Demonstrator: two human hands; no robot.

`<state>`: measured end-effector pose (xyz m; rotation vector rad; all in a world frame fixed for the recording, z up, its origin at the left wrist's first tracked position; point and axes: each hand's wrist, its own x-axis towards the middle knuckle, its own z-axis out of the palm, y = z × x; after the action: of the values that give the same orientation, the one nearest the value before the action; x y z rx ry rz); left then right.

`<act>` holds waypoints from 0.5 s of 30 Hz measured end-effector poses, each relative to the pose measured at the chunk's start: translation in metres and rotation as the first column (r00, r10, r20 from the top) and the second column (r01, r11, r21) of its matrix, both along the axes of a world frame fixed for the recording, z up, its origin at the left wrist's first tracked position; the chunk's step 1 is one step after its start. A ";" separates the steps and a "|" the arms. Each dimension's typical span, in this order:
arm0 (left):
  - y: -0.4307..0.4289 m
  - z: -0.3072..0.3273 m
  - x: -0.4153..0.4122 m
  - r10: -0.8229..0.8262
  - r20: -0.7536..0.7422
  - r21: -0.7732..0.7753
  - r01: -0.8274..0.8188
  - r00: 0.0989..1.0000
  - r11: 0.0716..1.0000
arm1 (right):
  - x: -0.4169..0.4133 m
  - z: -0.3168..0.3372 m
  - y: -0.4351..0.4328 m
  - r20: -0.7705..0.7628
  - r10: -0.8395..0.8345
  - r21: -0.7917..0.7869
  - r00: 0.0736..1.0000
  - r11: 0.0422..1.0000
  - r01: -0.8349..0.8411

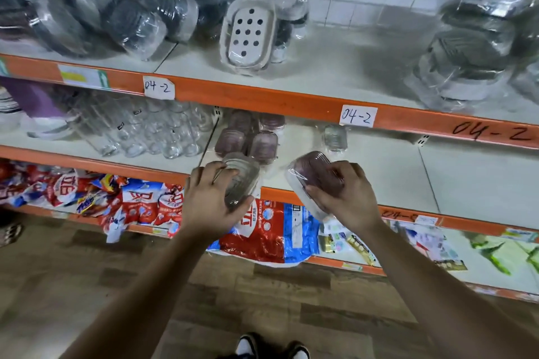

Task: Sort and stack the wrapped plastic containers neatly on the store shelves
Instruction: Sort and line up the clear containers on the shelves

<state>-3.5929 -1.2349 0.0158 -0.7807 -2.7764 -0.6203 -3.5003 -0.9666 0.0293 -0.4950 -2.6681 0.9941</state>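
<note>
While both hands hovered at the middle shelf (pixel 385 172) front edge | left hand (pixel 208 202) curled round grey wrapped container (pixel 243 179), at its 2 o'clock | right hand (pixel 348 198) gripped purple wrapped container (pixel 310 173), at its 10 o'clock | purple stack (pixel 248 140) at 12 o'clock behind the grey one.

- Two arms enter from the bottom edge, bare along their whole visible length: left forearm (pixel 145 285) and right forearm (pixel 437 285).
- The left hand (pixel 210 201) and right hand (pixel 347 198) are bare.
- At the bottom centre are the tips of two shoes (pixel 248 347), dark with white at the toes.
</note>
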 end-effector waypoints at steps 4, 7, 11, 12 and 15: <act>-0.007 -0.022 -0.026 0.014 0.028 -0.044 -0.012 1.000 0.999 | -0.033 -0.029 -0.014 0.022 -0.040 0.028 0.999 0.999 0.040; -0.018 -0.043 -0.055 -0.015 -0.005 -0.045 0.015 1.000 0.999 | -0.068 -0.054 -0.032 -0.013 -0.082 -0.007 0.997 0.997 0.082; -0.034 -0.066 -0.102 -0.031 -0.044 -0.014 0.030 0.999 0.999 | -0.128 -0.082 -0.057 -0.096 -0.147 -0.057 0.984 0.988 0.142; -0.038 -0.071 -0.112 -0.035 -0.055 -0.012 0.035 0.998 0.999 | -0.145 -0.087 -0.062 -0.114 -0.161 -0.069 0.980 0.986 0.154; -0.047 -0.082 -0.137 -0.046 -0.057 -0.007 0.046 0.997 0.999 | -0.195 -0.100 -0.075 -0.154 -0.200 -0.053 0.968 0.980 0.194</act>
<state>-3.7301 -1.2823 -0.0658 -0.8518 -2.7169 -0.5890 -3.6948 -1.0412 -0.0706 -0.6462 -2.4095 0.9824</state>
